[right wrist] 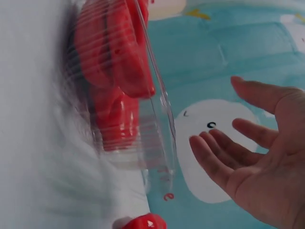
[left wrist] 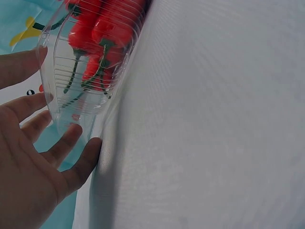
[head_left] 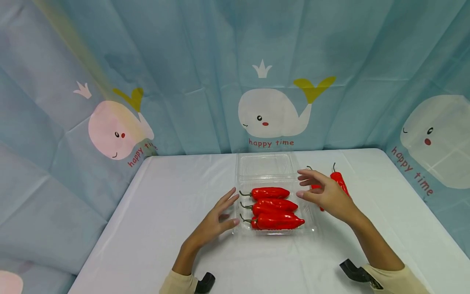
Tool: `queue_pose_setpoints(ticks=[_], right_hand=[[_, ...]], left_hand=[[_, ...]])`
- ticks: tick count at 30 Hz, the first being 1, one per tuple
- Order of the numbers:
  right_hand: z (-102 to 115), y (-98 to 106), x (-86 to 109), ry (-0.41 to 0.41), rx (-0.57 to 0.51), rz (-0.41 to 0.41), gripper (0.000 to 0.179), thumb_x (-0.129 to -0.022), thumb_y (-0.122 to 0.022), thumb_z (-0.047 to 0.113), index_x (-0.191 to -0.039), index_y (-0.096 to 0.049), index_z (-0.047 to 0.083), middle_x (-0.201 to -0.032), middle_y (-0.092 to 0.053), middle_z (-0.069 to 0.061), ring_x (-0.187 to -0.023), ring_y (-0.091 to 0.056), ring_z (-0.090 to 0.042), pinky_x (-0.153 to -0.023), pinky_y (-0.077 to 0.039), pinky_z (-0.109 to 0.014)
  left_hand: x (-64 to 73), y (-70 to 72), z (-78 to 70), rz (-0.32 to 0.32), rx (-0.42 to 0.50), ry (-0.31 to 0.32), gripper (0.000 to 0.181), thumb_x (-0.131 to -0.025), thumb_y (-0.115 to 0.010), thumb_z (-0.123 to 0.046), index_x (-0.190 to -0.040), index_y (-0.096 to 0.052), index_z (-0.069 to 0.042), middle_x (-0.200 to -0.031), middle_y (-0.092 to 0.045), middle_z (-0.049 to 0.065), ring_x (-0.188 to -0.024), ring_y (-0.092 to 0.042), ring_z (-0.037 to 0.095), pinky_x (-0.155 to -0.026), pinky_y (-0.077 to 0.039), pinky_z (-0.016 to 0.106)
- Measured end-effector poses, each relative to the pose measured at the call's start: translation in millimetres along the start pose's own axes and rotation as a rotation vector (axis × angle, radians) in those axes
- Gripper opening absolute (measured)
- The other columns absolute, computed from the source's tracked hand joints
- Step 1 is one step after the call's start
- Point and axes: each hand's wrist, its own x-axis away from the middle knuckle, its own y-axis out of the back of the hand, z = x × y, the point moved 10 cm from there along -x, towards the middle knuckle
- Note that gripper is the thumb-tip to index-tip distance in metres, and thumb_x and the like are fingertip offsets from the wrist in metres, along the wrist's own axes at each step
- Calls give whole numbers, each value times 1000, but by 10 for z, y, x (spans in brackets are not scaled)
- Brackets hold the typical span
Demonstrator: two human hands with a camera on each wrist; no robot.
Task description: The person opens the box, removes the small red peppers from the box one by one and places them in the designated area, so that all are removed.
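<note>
A clear plastic box [head_left: 307,228] with its lid [head_left: 266,165] folded back holds several red chili peppers [head_left: 280,221], lying crosswise with their green stems to the left. My left hand [head_left: 214,220] is at the box's left side, fingers spread; in the left wrist view its thumb and fingertips [left wrist: 40,55] touch or nearly touch the clear wall. Over the right side of the box my right hand [head_left: 327,194] is raised with relaxed fingers and nothing in it. The right wrist view shows this hand [right wrist: 259,148] apart from the box.
To the right of the box two more red peppers lie on the white table, one pepper [head_left: 339,181] in sight and one partly behind my right hand. A blue curtain [head_left: 183,81] with whale prints borders the table's back and sides.
</note>
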Motion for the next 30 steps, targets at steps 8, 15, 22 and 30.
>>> queue_pose_setpoints(ticks=[8, 15, 22, 30], right_hand=[[50, -299, 21, 40, -130, 121, 68, -91, -83, 23, -152, -55, 12, -142, -64, -17, -125, -63, -47, -88, -64, -33], [67, -542, 51, 24, -136, 227, 68, -91, -83, 27, -150, -56, 7, -140, -64, -19, -127, -63, -40, -91, -63, -29], [60, -705, 92, -1, -110, 299, 64, -91, -82, 29, -147, -59, 8, -133, -67, -15, -126, -61, -35, -91, -62, -29], [29, -798, 98, 26, -22, 321, 62, -88, -85, 24, -145, -62, 12, -131, -70, -10, -124, -62, -35, -87, -63, -29]], left_hand=[[4, -2, 32, 2, -5, 13, 73, -100, -71, -16, -165, -38, -12, -178, -17, 6, -161, -24, 37, -114, -45, 65], [-3, 8, 28, -2, -8, 4, 73, -100, -70, -15, -165, -38, -12, -178, -17, 5, -161, -24, 37, -114, -46, 65], [-3, 0, 11, 2, -1, 5, 73, -100, -70, -16, -165, -38, -12, -178, -17, 6, -161, -23, 36, -114, -45, 65], [-7, -4, 12, 4, 4, 3, 72, -100, -70, -14, -165, -38, -11, -178, -17, 7, -161, -24, 37, -114, -45, 66]])
